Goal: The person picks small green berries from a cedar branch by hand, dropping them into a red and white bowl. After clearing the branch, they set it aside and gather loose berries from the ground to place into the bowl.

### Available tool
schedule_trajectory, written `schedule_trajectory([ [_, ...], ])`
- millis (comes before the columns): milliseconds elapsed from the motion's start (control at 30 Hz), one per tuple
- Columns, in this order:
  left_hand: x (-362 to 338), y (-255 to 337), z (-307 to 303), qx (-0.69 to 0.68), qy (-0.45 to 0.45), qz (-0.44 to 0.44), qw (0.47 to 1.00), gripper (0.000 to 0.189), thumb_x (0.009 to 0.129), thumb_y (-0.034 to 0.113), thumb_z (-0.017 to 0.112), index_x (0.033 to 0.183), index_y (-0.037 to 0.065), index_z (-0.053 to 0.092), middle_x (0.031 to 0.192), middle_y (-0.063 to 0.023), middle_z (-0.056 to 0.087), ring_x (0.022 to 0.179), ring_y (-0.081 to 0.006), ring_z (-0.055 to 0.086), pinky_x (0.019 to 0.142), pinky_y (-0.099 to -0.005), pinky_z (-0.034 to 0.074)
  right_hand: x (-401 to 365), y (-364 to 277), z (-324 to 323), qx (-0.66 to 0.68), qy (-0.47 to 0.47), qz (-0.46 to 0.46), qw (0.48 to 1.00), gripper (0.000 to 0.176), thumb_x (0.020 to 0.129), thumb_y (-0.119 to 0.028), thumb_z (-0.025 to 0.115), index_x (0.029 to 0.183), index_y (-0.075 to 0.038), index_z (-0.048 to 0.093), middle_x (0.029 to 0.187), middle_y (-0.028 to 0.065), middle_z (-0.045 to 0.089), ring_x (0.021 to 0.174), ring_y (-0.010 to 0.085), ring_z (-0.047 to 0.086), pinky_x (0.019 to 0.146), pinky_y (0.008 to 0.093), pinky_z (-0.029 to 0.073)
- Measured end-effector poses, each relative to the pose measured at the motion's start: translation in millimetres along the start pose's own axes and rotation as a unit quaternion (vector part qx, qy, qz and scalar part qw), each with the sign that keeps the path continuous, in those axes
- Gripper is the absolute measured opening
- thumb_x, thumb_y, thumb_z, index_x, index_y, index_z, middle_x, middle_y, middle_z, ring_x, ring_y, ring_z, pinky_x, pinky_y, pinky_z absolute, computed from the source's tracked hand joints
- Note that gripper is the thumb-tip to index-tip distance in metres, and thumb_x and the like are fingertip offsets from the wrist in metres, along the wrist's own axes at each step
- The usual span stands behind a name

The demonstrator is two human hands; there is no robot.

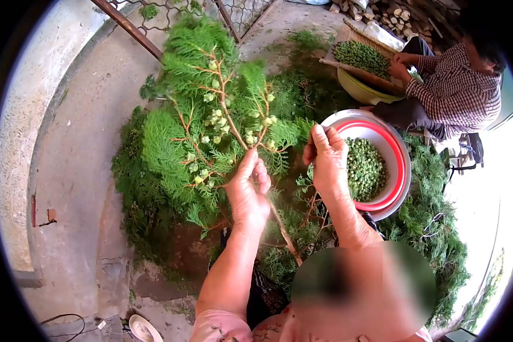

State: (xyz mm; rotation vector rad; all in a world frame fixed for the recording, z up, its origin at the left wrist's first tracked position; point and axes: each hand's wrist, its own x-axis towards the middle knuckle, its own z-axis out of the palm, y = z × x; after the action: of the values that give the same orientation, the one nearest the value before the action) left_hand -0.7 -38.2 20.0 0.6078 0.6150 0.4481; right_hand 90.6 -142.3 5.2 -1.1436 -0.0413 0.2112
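My left hand (249, 191) is closed round the stem of a leafy conifer branch (223, 108), held up in front of me. Flat green sprays and pale green cones (218, 121) hang along its reddish twigs. To the right, my right hand (329, 157) is closed with thumb and fingers pinched together; whatever is between them, if anything, is hidden. It hovers at the left rim of a white bowl with a red rim (400, 165), which sits in a metal basin (407, 185). Many small green cones (365, 171) lie in the bowl.
Cut green branches (433, 228) cover the ground around me. A co-worker (456, 85) sits at the upper right by a woven tray (362, 57) of green cones over a yellow basin (359, 88). Firewood (396, 20) is stacked behind. A pale shoe (144, 329) lies lower left.
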Motion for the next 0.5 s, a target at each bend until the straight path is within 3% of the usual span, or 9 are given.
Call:
schedule_trajectory([
  [167, 3.1, 3.3, 2.1, -0.001, 0.023, 0.014, 1.0, 0.012, 0.088, 0.018, 0.057, 0.088, 0.007, 0.055, 0.062, 0.0033, 0.044, 0.05, -0.0051, 0.039, 0.038, -0.0177, 0.027, -20.1, -9.1, 16.4, 0.108, -0.07, 0.071, 0.989, 0.009, 0.089, -0.01, 0.055, 0.094, -0.004, 0.056, 0.066, 0.0037, 0.055, 0.052, 0.01, 0.048, 0.047, 0.0217, 0.038],
  [233, 3.7, 3.1, 1.3, -0.009, 0.026, 0.013, 1.0, 0.013, 0.088, 0.018, 0.057, 0.091, 0.006, 0.055, 0.062, 0.0034, 0.044, 0.05, -0.005, 0.039, 0.038, -0.0177, 0.027, -20.8, -8.4, 14.5, 0.025, -0.109, 0.053, 0.992, 0.012, 0.088, -0.011, 0.056, 0.097, -0.003, 0.056, 0.066, 0.0025, 0.055, 0.052, 0.0086, 0.047, 0.047, 0.0204, 0.038],
  [300, 3.4, -0.3, -1.1, 0.007, 0.011, 0.016, 1.0, 0.012, 0.084, 0.019, 0.062, 0.082, 0.009, 0.056, 0.062, 0.0026, 0.049, 0.05, -0.0056, 0.042, 0.04, -0.0186, 0.027, -20.6, -7.9, 17.7, -0.054, -0.133, 0.037, 0.989, 0.017, 0.087, -0.011, 0.058, 0.102, -0.003, 0.057, 0.065, 0.0, 0.055, 0.051, 0.0055, 0.046, 0.046, 0.0176, 0.036],
  [500, -0.3, -12.5, -2.9, 0.055, 0.021, 0.0, 0.998, 0.015, 0.079, 0.023, 0.067, 0.081, 0.009, 0.06, 0.064, 0.003, 0.053, 0.051, -0.0062, 0.044, 0.041, -0.0192, 0.027, -17.2, 8.7, 23.2, -0.159, -0.131, 0.004, 0.979, 0.011, 0.084, -0.007, 0.061, 0.093, -0.005, 0.057, 0.07, -0.0027, 0.055, 0.052, 0.0041, 0.045, 0.047, 0.0174, 0.037],
])
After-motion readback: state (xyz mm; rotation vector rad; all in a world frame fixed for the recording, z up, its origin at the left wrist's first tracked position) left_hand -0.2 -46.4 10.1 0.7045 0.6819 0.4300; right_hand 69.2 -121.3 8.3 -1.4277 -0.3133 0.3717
